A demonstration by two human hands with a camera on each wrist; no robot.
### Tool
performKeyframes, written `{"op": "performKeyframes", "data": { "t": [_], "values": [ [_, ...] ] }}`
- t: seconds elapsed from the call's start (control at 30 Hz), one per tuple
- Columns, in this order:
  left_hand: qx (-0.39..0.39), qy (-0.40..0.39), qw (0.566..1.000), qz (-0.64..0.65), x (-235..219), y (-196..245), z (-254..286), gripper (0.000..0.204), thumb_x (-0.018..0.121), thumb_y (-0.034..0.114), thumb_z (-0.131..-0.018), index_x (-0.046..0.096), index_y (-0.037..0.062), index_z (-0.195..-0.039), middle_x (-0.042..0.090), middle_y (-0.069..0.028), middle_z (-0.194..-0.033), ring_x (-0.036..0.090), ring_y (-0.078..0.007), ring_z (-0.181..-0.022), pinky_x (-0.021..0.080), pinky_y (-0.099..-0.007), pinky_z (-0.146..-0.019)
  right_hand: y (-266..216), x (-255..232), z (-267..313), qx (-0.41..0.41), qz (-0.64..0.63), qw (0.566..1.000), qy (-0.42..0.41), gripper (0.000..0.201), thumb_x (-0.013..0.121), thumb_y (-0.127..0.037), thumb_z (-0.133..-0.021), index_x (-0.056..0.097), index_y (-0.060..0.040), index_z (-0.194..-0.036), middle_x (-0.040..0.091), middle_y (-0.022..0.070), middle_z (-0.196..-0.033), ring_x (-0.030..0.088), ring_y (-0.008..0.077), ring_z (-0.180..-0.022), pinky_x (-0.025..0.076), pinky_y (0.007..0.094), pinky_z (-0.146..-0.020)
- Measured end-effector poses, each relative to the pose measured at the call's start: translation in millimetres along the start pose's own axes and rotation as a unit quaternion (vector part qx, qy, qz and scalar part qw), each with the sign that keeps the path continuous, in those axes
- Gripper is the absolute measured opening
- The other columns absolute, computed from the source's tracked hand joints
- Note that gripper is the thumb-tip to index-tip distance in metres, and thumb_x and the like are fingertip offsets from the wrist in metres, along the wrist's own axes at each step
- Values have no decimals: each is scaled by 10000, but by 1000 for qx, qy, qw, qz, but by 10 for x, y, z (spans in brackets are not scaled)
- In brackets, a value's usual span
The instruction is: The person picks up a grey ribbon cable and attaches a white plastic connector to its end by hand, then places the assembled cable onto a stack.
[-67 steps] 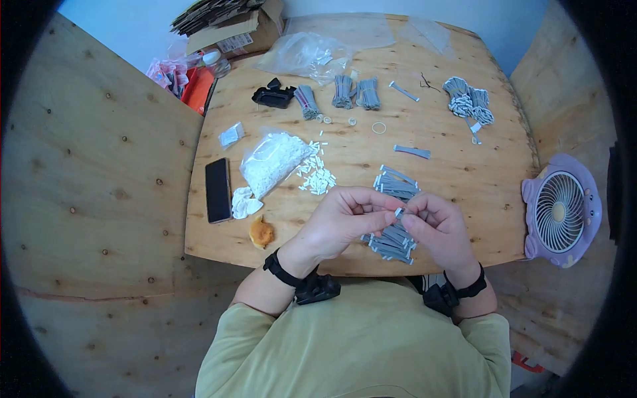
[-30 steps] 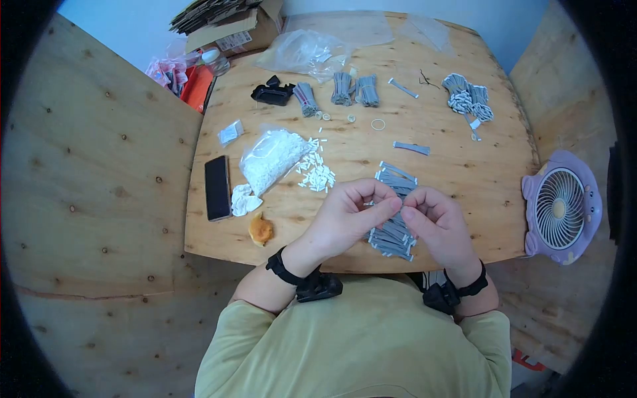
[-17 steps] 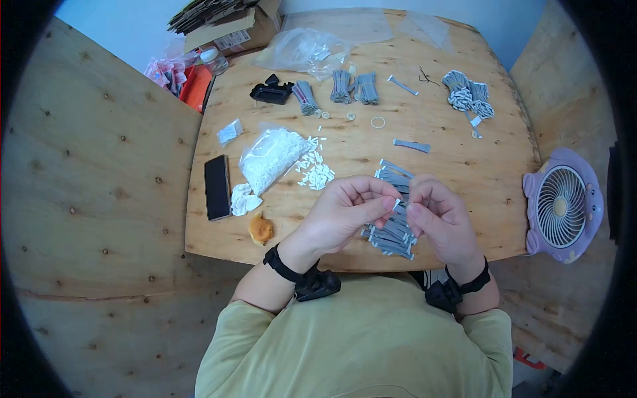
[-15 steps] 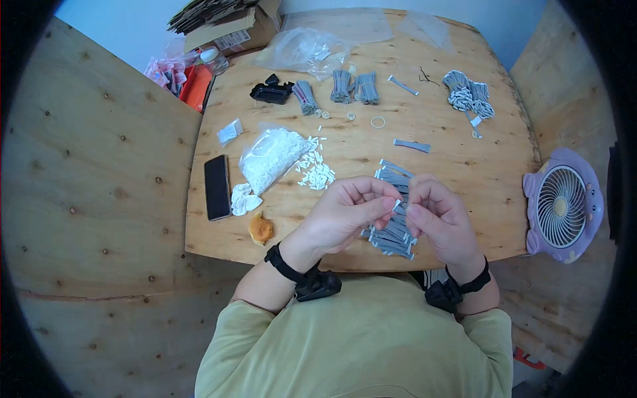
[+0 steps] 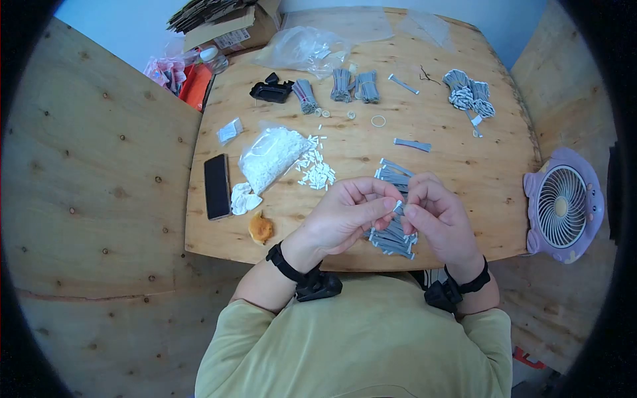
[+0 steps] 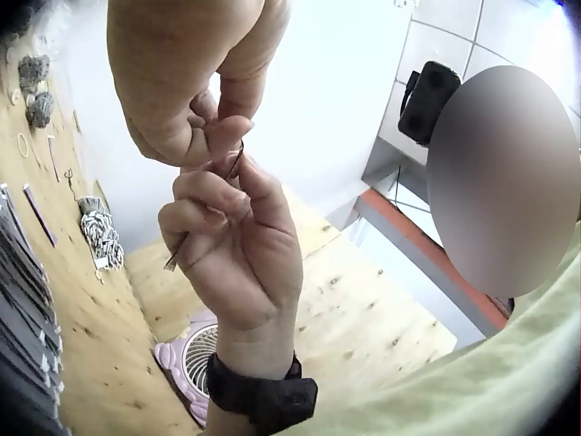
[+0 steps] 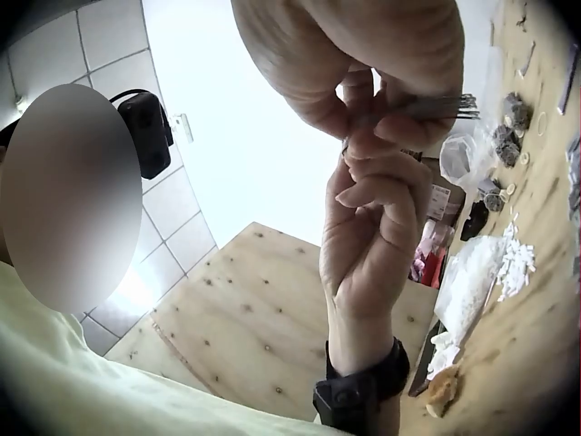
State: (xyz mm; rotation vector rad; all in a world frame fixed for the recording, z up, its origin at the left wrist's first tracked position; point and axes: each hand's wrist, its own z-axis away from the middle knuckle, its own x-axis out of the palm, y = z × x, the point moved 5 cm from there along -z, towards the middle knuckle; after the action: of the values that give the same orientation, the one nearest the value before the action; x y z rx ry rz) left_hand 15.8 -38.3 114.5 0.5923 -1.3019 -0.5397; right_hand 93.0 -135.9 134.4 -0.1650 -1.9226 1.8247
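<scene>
In the head view my left hand (image 5: 345,215) and right hand (image 5: 441,215) meet over a pile of short grey ribbon cables (image 5: 391,240) with white connectors. Thumb and forefinger of the left hand pinch a small white connector (image 5: 399,205) at the end of one cable. The right hand grips that ribbon cable (image 7: 436,108); its far end of split grey wires sticks out past the fingers in the right wrist view. A thin dark wire (image 6: 238,160) shows between both hands' fingertips in the left wrist view. The fingers hide most of the held cable.
Left on the table are a bag of white pieces (image 5: 269,159), loose white pieces (image 5: 317,174), a phone (image 5: 216,187) and a bitten bun (image 5: 261,229). Cable bundles (image 5: 342,86) stand behind. A purple fan (image 5: 563,205) is at the right edge, a cardboard box (image 5: 239,30) back left.
Both hands have risen slightly over the pile. The white connector, hidden by the fingertips one second ago, shows again at the left fingertips. The right fingers have shifted beside it.
</scene>
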Motion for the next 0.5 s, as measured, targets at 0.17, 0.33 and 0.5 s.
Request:
{"op": "performKeyframes", "data": {
  "t": [0.17,0.33,0.5],
  "values": [
    [6,7,1000,-6,-18,-15,-7,127,558,58,-780,556,-5,-890,574,-43,-761,521,-85,-624,432,-186,-552,10,-5,0,2,-3,1000,13,62,499,8,-774,450,-20,-747,344,21,-871,468,56,-655,402,191,-574],
    [8,11,1000,-9,-12,-17,-5,122,552,58,-784,553,-8,-888,571,-48,-763,514,-85,-624,426,-187,-554,8,-2,2,5,2,1000,13,59,501,14,-768,453,-15,-748,345,20,-870,468,56,-656,404,190,-574],
    [8,13,1000,0,-16,-27,0,127,548,56,-786,551,-11,-894,571,-51,-770,515,-88,-627,428,-189,-562,12,-1,-2,1,1,1000,7,56,504,11,-767,459,-14,-747,345,20,-870,468,57,-657,407,189,-580]
  ]
}}
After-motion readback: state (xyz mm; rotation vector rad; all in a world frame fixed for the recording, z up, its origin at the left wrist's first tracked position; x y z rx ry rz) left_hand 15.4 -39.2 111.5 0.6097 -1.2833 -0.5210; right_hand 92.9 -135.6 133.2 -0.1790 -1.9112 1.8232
